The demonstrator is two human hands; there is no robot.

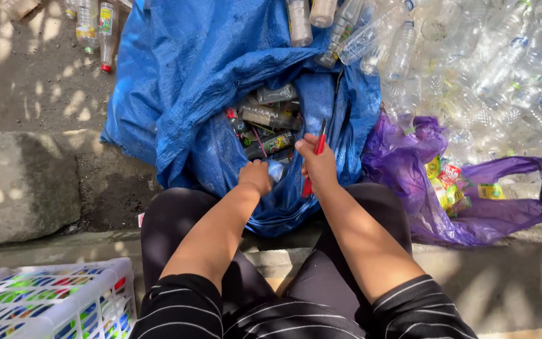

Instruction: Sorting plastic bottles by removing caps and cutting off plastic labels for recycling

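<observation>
Careful: your right hand [318,164] is closed around a red-handled cutter [317,150], its tip pointing toward the mouth of the blue sack [183,81]. Your left hand [256,176], just beside it at the sack's near rim, is curled on a small clear bottle [276,169]; how firm that grip is, you cannot tell. With the hands this close, a slip off slick plastic could send the blade into your left fingers. Bottles [271,116] inside the sack could shift and jog your wrist.
</observation>
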